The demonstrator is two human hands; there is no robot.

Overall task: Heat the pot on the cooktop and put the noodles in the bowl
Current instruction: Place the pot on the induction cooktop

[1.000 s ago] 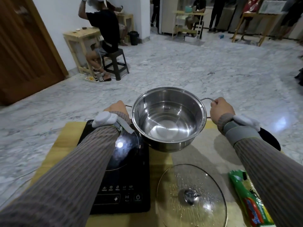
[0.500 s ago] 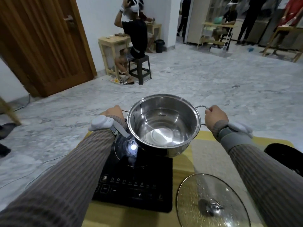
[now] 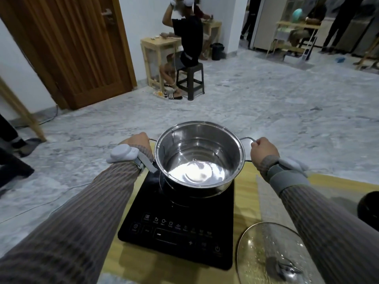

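Note:
A shiny steel pot (image 3: 200, 158) with clear water in it is over the round ring of the black induction cooktop (image 3: 180, 228). My left hand (image 3: 136, 140) grips its left wire handle and my right hand (image 3: 264, 149) grips its right one. I cannot tell whether the pot's base touches the glass. The dark bowl (image 3: 369, 210) shows only as an edge at the far right. The noodle packet is out of view.
A glass lid (image 3: 270, 257) lies knob-up on the wooden table (image 3: 246, 181) to the right of the cooktop, on a pale mat (image 3: 268, 201). The cooktop's touch buttons face me along its near edge. Beyond the table is marble floor, a wooden door and a seated person.
Both hands have carried the pot leftward from over the mat to above the cooktop's ring. My view has swung left, so the noodle packet has dropped out of frame.

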